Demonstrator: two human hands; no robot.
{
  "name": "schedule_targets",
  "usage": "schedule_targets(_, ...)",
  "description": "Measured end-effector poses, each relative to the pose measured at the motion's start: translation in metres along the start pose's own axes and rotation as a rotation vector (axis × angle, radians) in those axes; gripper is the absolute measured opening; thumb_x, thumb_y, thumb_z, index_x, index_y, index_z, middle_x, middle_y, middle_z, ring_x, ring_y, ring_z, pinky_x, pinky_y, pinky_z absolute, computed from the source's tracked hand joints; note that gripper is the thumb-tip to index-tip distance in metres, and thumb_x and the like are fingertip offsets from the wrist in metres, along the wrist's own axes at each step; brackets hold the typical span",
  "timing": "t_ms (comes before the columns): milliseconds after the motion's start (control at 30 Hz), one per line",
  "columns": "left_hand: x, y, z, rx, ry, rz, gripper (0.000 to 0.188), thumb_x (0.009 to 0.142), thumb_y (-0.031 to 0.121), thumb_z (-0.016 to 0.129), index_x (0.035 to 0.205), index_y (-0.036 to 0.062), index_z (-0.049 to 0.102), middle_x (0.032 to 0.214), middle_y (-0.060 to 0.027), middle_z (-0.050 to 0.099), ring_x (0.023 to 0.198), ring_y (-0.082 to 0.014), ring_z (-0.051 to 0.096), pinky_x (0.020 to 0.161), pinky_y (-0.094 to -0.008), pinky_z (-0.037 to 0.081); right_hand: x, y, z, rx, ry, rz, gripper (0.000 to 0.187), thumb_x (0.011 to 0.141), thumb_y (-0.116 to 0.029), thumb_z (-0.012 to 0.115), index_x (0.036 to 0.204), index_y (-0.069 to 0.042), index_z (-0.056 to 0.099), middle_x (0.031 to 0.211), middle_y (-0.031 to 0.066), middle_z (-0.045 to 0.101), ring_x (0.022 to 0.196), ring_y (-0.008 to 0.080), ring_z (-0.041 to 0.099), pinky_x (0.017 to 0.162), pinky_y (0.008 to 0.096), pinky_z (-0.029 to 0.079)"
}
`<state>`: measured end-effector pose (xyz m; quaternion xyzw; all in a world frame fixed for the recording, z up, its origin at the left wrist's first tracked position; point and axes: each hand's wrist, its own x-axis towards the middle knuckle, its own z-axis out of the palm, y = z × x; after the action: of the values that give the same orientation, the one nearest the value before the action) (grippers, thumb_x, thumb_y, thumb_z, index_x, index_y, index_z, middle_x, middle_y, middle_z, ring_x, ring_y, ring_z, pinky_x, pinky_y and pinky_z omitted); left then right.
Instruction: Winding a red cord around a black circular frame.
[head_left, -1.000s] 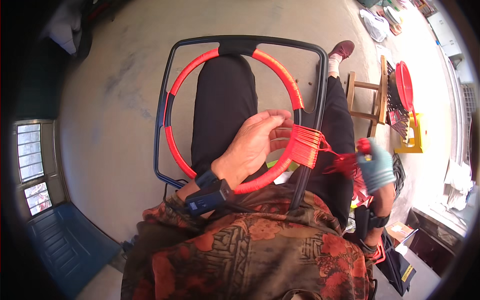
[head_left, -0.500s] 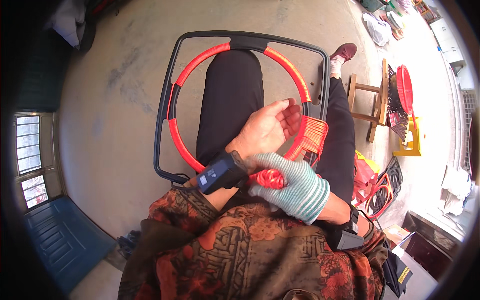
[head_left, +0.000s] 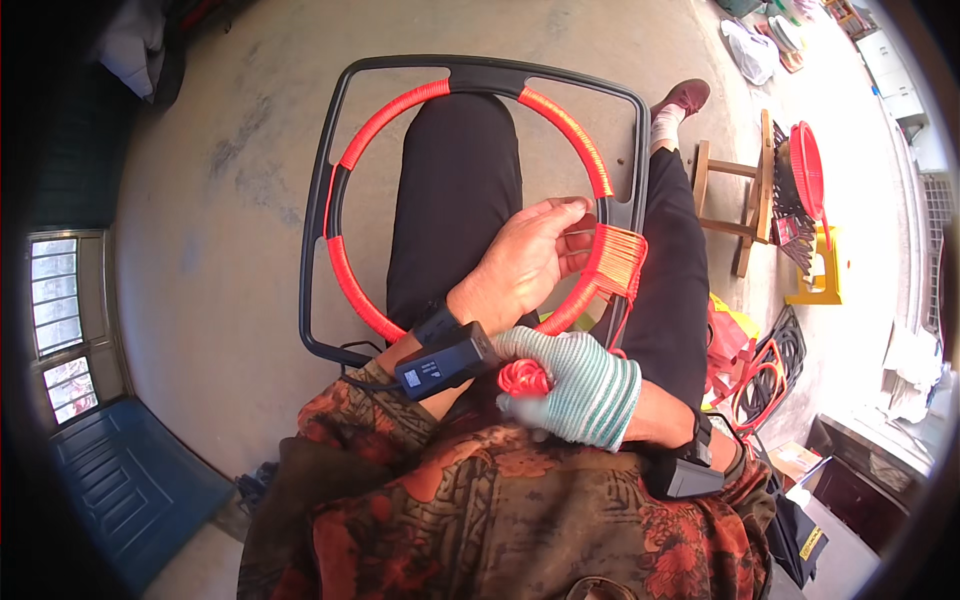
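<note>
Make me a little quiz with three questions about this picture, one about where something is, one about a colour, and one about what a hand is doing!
1. Where does the black frame with the ring rest?
A. Across the person's legs
B. On the wooden stool
C. Against the blue bench

2. What colour is the cord wound on the ring?
A. Green
B. Red-orange
C. White

3. What is the gloved right hand doing?
A. Lying open and flat
C. Closed round a small red bundle of cord
B. Holding the wooden stool

Answers:
1. A, the frame lies over both dark trouser legs.
2. B, the wound stretches are bright red-orange.
3. C, the glove's fingers curl round the bundle, while the bare left hand touches the ring's wrapped part.
</note>
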<state>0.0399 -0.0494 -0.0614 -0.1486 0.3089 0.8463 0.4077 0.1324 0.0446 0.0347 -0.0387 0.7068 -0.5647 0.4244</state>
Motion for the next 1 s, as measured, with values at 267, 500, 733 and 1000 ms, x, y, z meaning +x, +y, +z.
schedule_targets(267,-0.001,-0.001,-0.002,-0.103,-0.044,-0.044,0.017,0.096,0.015,0.055,0.109,0.0056,0.059,0.101,-0.0051,0.064,0.089,-0.0156,0.062,0.080,-0.0303,0.051,0.009,0.015,-0.001,-0.322,0.106,-0.218,0.031,0.085,-0.029,0.067,0.110,-0.011,0.060,0.074,0.0169,0.065,0.071,0.0366,0.065,0.063,0.0413,0.051)
schedule_targets(500,0.000,-0.002,0.003,0.117,0.122,0.029,0.014,0.096,0.013,0.053,0.104,0.0033,0.059,0.099,-0.0058,0.063,0.087,-0.0153,0.062,0.079,-0.0308,0.053,0.015,0.014,0.006,0.069,0.173,-0.210,0.020,0.082,-0.016,0.071,0.098,-0.007,0.064,0.075,0.0157,0.066,0.065,0.0320,0.064,0.060,0.0372,0.050)
schedule_targets(733,0.002,-0.008,0.001,0.997,0.134,0.386,0.010,0.087,0.003,0.060,0.093,-0.0058,0.060,0.084,-0.0177,0.067,0.079,-0.0244,0.068,0.072,-0.0348,0.052,0.017,0.014,0.009,-0.226,0.323,-0.371,0.018,0.083,-0.019,0.069,0.096,-0.008,0.063,0.072,0.0146,0.064,0.066,0.0337,0.063,0.061,0.0403,0.049)
schedule_targets(1000,0.006,0.000,-0.002,1.429,0.130,0.703,0.011,0.080,-0.002,0.061,0.088,-0.0043,0.053,0.082,-0.0239,0.060,0.081,-0.0428,0.060,0.067,-0.0420,0.049,0.017,0.020,0.011,-0.276,0.433,-0.404,0.017,0.083,-0.020,0.068,0.095,-0.009,0.063,0.075,0.0144,0.065,0.069,0.0347,0.064,0.063,0.0411,0.050)
